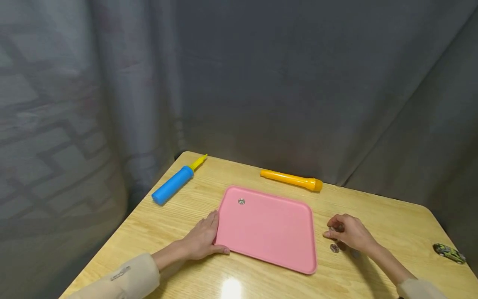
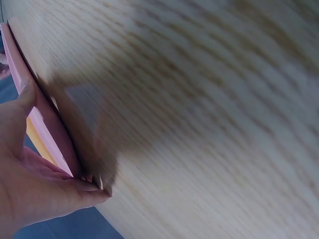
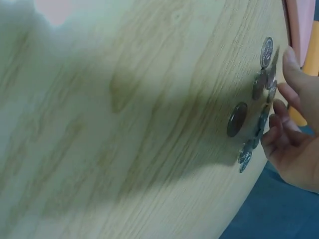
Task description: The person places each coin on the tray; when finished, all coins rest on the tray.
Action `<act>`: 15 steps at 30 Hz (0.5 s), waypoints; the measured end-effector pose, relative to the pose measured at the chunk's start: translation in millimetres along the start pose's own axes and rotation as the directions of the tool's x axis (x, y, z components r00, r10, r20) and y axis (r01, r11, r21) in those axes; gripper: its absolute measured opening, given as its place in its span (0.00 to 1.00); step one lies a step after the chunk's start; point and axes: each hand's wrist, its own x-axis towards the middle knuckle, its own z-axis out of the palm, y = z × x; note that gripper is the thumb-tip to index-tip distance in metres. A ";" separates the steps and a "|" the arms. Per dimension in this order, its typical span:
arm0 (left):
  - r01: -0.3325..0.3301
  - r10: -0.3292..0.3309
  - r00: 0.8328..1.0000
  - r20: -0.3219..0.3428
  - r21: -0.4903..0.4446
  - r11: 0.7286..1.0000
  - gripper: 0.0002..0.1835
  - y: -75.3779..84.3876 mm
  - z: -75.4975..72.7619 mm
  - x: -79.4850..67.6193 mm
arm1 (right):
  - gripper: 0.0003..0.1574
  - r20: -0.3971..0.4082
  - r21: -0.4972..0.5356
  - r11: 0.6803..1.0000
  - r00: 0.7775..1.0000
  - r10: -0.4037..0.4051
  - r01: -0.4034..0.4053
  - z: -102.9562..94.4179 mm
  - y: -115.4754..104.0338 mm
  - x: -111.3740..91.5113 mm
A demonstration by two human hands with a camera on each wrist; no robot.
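Observation:
My left hand (image 1: 203,237) rests at the near left corner of a pink tray (image 1: 267,232). Its fingers lie along the left rim and the thumb against the near rim; the left wrist view shows the thumb (image 2: 28,94) touching the tray's edge. One silver coin (image 1: 241,201) lies in the tray's far left part. Right of the tray, my right hand (image 1: 351,232) is low over several coins, its thumb and forefinger apart around one coin (image 1: 331,229). In the right wrist view the coins, such as a dark one (image 3: 237,119), lie close together beside the bent fingers.
A blue hand pump (image 1: 172,185) with a yellow nozzle lies at the table's left edge. Behind the tray is an orange toy microphone (image 1: 291,179). A small toy car (image 1: 449,253) stands near the right edge. Grey curtains (image 1: 261,83) hang behind the wooden table (image 1: 388,220).

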 end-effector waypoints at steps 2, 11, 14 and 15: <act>0.005 -0.005 1.000 0.011 0.003 1.000 0.62 -0.6 1.2 1.0 | 0.18 0.005 0.000 1.000 1.000 -0.004 0.004 -0.6 1.5 -3.0; -0.006 0.006 1.000 0.004 0.017 1.000 0.62 -0.6 4.0 -0.8 | 0.17 -0.033 -0.066 0.996 0.998 0.057 -0.059 6.7 8.2 -11.4; -0.003 0.002 1.000 0.003 0.014 1.000 0.62 0.0 2.2 -1.1 | 0.16 -0.054 -0.105 0.992 0.997 0.062 -0.067 7.6 5.8 -12.6; -0.002 0.002 1.000 0.001 0.013 1.000 0.62 0.0 1.9 -1.0 | 0.16 -0.059 -0.110 0.991 0.996 0.070 -0.076 7.9 5.1 -12.7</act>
